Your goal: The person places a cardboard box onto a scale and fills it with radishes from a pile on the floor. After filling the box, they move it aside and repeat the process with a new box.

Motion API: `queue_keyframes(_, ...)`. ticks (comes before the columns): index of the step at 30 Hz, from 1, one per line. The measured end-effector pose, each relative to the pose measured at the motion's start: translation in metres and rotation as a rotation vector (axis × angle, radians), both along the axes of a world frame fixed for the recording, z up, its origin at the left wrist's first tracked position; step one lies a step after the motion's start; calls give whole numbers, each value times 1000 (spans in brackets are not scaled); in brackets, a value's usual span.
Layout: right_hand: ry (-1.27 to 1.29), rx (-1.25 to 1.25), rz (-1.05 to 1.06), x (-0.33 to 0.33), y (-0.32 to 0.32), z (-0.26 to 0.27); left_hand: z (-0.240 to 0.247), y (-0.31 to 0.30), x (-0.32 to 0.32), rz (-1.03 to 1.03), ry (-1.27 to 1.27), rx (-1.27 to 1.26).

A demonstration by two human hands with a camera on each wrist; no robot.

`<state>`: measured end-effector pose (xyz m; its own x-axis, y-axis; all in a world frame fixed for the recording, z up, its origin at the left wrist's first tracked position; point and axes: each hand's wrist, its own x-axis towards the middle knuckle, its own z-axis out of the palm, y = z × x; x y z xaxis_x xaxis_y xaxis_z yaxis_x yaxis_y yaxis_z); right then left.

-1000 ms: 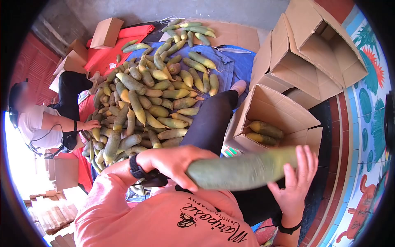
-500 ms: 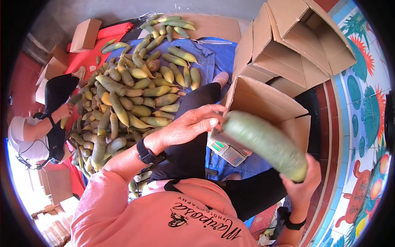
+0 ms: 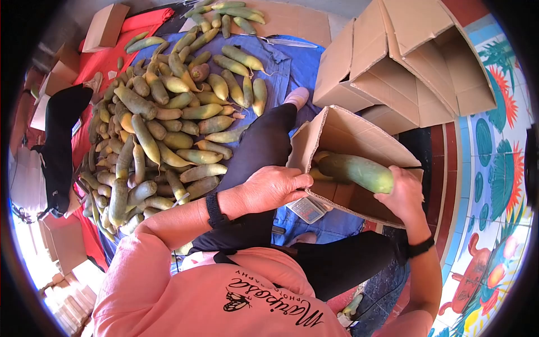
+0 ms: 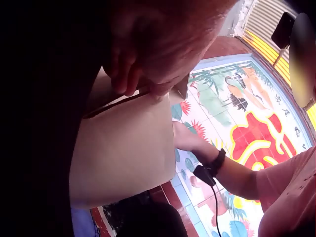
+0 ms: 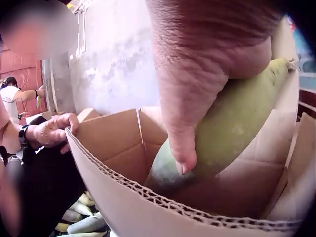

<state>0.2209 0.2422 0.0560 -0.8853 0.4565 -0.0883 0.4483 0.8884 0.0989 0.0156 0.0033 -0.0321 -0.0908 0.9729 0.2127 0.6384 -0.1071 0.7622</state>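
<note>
In the head view my right hand (image 3: 405, 194) grips one end of a big green radish (image 3: 362, 173). The radish lies over the inside of an open cardboard box (image 3: 365, 135), its far end down in the box. From the right wrist view, my thumb and fingers wrap the radish (image 5: 237, 118), tilted between the box walls. My left hand (image 3: 275, 188) pinches the near rim of the same box; the left wrist view shows its fingers (image 4: 131, 79) over the cardboard edge. A yellowish radish end (image 3: 320, 171) shows beneath the held one.
A large heap of green radishes (image 3: 174, 135) lies on a blue cloth (image 3: 275, 62) to the left. Empty cardboard boxes (image 3: 415, 67) stand behind the box. A digital scale (image 3: 309, 209) sits by the near rim. Another person (image 3: 33, 174) sits at far left.
My right hand has carried the radish from over my lap into the box, after turning it from a two-handed hold. My left hand has let go of the radish and now grips the box rim.
</note>
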Motion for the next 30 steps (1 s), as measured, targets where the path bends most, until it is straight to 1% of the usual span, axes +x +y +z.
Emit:
queue_keyframes(2, -98, -77, 22, -19, 7, -19, 0, 0, -1, 1, 0, 11)
queue_keyframes(3, -100, -85, 31, -29, 8, -27, 0, 1, -1, 2, 1, 16)
queue_keyframes(5, -194, -190, -30, -46, 9, -40, 1, 1, -1, -16, 49, 44)
queue_keyframes(6, -192, -197, -20, -52, 11, -45, 3, 1, -1, -26, 54, 56)
queue_keyframes(8, -303, -394, -134, -62, 14, -57, 1, 3, -1, -23, 62, 60)
queue_keyframes(9, -304, -402, -119, -64, 17, -66, 1, 2, -2, -31, 64, 60)
queue_keyframes(11, -399, -565, -188, -59, 28, -88, 2, 2, -3, -39, 66, 57)
queue_keyframes(13, -440, -552, -149, -52, 40, -100, 1, 2, -4, -38, 71, 58)
queue_keyframes(15, -612, -606, -273, -46, 53, -103, 0, 0, -4, -37, 67, 52)
queue_keyframes(16, -615, -610, -266, -41, 58, -103, 0, 1, -4, -40, 58, 59)
queue_keyframes(18, -743, -618, -441, -30, 69, -100, -1, 2, -4, -38, 51, 67)
queue_keyframes(22, -795, -644, -433, -10, 83, -102, -2, 2, -1, -27, 62, 88)
queue_keyframes(24, -606, -687, -516, -9, 79, -89, -2, 1, -1, -19, 75, 110)
queue_keyframes(25, -607, -694, -507, -7, 79, -85, -2, 1, -1, -13, 79, 117)
queue_keyframes(27, -329, -696, -343, -4, 76, -70, -2, 2, 0, -17, 83, 130)
queue_keyframes(28, -327, -699, -342, -1, 70, -60, -2, 2, 0, -24, 88, 129)
queue_keyframes(30, -18, -582, -87, -3, 31, -27, -4, 2, 2, 18, 97, 134)
